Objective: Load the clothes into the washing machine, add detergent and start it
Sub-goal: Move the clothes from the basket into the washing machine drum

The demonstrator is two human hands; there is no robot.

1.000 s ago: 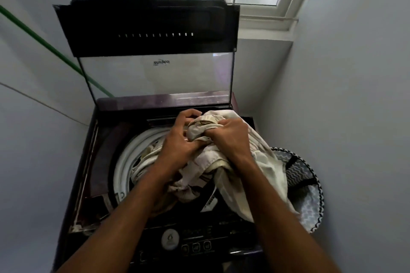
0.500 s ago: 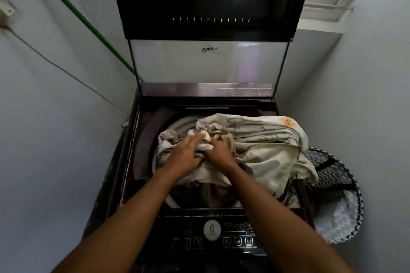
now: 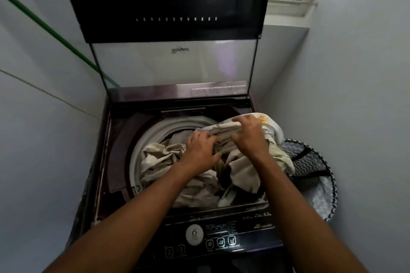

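Note:
A dark top-loading washing machine [image 3: 115,162] stands in front of me with its lid [image 3: 168,9] raised upright. A bundle of beige cloth [image 3: 159,162] fills the round drum opening, and part of it hangs over the right rim. My left hand [image 3: 200,150] presses on the cloth in the middle of the drum, fingers spread and curled into the fabric. My right hand [image 3: 249,133] grips a folded ridge of the same cloth at the drum's back right. No detergent is in view.
The control panel [image 3: 213,237] with a round dial and buttons runs along the near edge. A patterned laundry basket [image 3: 315,175] sits on the floor to the right of the machine. Walls close in on both sides; a green pipe [image 3: 55,35] crosses the left wall.
The cloth has sunk lower into the drum, baring the white drum rim at the left. My right hand has moved back and right to the cloth's ridge; my left hand stays in the middle.

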